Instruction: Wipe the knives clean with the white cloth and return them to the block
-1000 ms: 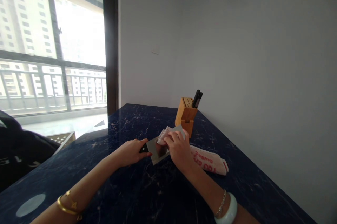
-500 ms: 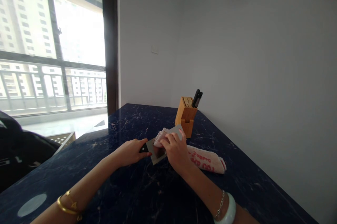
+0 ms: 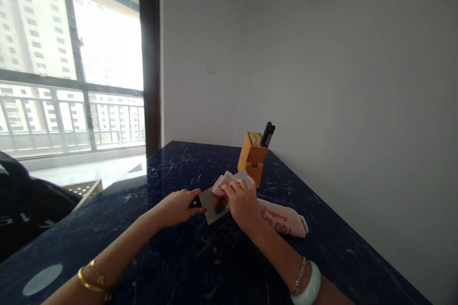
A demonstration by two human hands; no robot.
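Left hand: the left hand (image 3: pixel 183 206) is closed around the black handle (image 3: pixel 195 202) of the cleaver (image 3: pixel 215 208), thumb along its near side.
Right hand: the right hand (image 3: pixel 241 200) lies over the far half of the blade, fingers bent, gripping a folded bit of towel (image 3: pixel 222 184) against it.
Cleaver: between the two hands, handle at the left one, blade slanting away to the right and past the right fingers; whether it touches the surface (image 3: pixel 193 162), I cannot tell.
Towel: pale pink; one folded part sits under the right fingers, another with red lettering lies on the surface just right of the right wrist. The hand hides whether the two parts join.
Block: the wooden block (image 3: pixel 251 154) stands upright just beyond the right hand, two black-handled knives (image 3: pixel 268 134) in its slots.
Surface: dark blue with pale veins, under both hands; a pale round spot (image 3: pixel 42 279) shows left of the left forearm.
Wrists: gold bracelet (image 3: pixel 92 287) on the left; silver chain (image 3: pixel 300 276) and pale bangle (image 3: pixel 309 288) on the right.
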